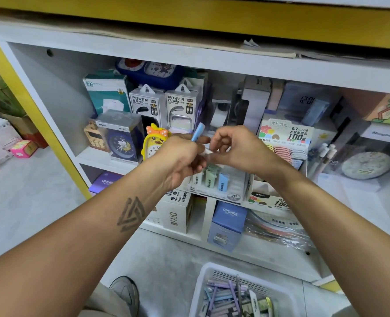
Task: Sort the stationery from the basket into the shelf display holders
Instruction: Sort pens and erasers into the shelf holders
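Pens fill the white basket (203,280) on the floor; the left hand (182,156) grips a blue pen (197,132), while the right hand (235,147) pinches its white tip above the display holder (214,191).

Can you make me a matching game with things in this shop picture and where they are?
Things:
1. blue pen
2. white basket
3. yellow duck clock
4. blue CRUHRE box

Places:
A. on the floor, full of pens
B. on the bottom shelf, under the display holder
C. held in the left hand, with the right hand at its lower end
D. on the middle shelf, in front of the power bank boxes

Pairs: 1-C, 2-A, 3-D, 4-B
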